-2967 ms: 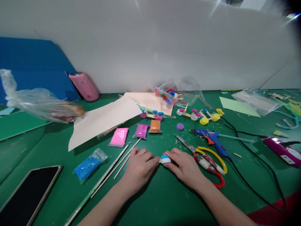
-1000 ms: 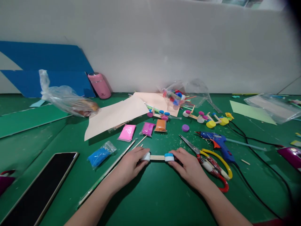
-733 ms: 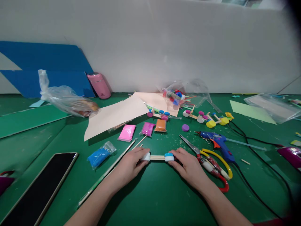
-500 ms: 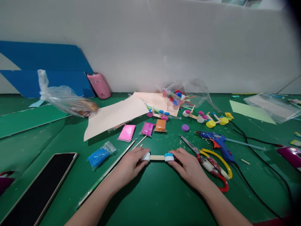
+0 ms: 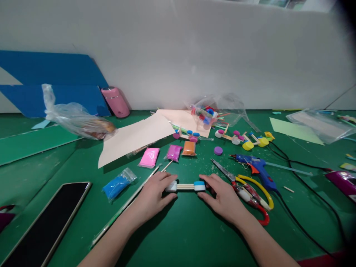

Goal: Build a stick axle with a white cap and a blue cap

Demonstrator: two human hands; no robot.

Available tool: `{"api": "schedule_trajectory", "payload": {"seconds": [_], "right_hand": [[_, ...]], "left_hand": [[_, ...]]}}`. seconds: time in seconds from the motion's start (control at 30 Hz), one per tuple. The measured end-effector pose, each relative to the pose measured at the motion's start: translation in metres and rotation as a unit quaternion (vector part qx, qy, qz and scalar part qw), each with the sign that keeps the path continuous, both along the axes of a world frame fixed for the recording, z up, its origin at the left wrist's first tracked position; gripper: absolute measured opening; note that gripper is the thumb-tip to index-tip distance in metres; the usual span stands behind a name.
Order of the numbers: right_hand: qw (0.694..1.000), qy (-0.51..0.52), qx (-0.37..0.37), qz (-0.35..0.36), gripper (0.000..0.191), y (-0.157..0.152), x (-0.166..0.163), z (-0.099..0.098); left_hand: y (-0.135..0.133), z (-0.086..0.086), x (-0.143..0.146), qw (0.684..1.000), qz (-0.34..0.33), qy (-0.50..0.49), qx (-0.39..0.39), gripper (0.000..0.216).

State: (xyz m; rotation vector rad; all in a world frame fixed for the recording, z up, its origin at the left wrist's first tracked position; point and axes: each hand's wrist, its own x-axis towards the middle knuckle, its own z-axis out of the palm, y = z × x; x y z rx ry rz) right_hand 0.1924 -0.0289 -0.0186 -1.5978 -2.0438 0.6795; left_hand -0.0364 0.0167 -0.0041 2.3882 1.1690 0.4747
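A small assembly of pale wooden sticks (image 5: 185, 186) lies on the green table between my hands, with white bottle caps (image 5: 171, 186) at its left end and a blue cap with a white one (image 5: 199, 185) at its right. My left hand (image 5: 155, 191) is around the left end, thumb and fingers parted from the caps. My right hand (image 5: 218, 193) frames the right end the same way, its thumb and forefinger spread. Whether any fingertip still brushes a cap I cannot tell.
Scissors (image 5: 244, 193) and a blue glue gun (image 5: 257, 168) with a black cord lie on the right. Clay packets (image 5: 149, 157), a purple cap (image 5: 218, 150) and small cap-wheeled stick cars (image 5: 228, 136) sit beyond. A phone (image 5: 46, 226) and long sticks (image 5: 125, 207) are on the left.
Both hands have loosened: thumbs and fingers have spread away from the caps at the two ends. The stick assembly stays in about the same place.
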Motion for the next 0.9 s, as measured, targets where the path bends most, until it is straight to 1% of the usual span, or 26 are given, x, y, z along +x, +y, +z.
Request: {"api": "schedule_trajectory", "payload": {"seconds": [0.2,0.33,0.47,0.7,0.9], "right_hand": [[1.0,0.029,0.008,-0.004,0.04,0.0,-0.001,0.0],[0.999,0.046,0.018,-0.001,0.038,0.001,-0.001,0.0],[0.998,0.049,0.03,0.008,0.033,0.001,0.0,0.0],[0.999,0.023,0.03,0.009,0.024,0.002,-0.002,-0.001],[0.999,0.005,0.03,0.013,0.022,0.004,-0.002,0.001]], "left_hand": [[-0.002,0.002,0.017,0.998,-0.036,0.025,0.052,0.029],[-0.006,-0.001,0.03,0.994,-0.061,0.036,0.079,0.021],[-0.007,-0.005,0.04,0.99,-0.073,0.042,0.111,0.017],[-0.005,-0.015,0.044,0.98,-0.074,0.062,0.176,0.021],[-0.004,-0.016,0.045,0.976,-0.077,0.071,0.189,0.022]]}}
